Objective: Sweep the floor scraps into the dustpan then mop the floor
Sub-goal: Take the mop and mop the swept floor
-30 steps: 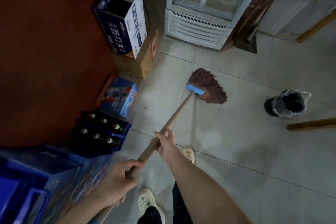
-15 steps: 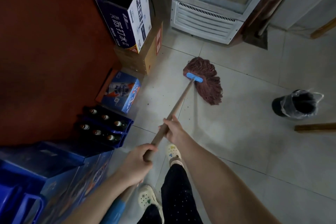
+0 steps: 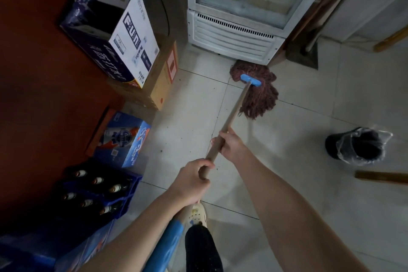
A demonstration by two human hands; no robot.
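A string mop with a reddish-brown head (image 3: 258, 90) and a blue clamp (image 3: 250, 79) lies on the pale floor tiles (image 3: 298, 194), its strands touching the base of the white fridge (image 3: 231, 37). Its wooden handle (image 3: 235, 108) runs back toward me. My right hand (image 3: 230, 144) grips the handle at mid-length. My left hand (image 3: 191, 183) grips it lower down, just above the blue end sleeve (image 3: 167, 243). Small dark specks dot the tiles (image 3: 161, 151) left of the handle. No dustpan is in view.
Stacked cardboard boxes (image 3: 123, 35) and a blue drinks carton (image 3: 123, 139) line the red wall on the left. A blue crate of bottles (image 3: 97, 192) stands below them. A black bin with a plastic liner (image 3: 357, 146) sits at right, near a wooden bar (image 3: 382, 178).
The mop head has been pushed forward from the open tiles to the foot of the fridge. Both hands kept their hold, and the view moved closer to the fridge.
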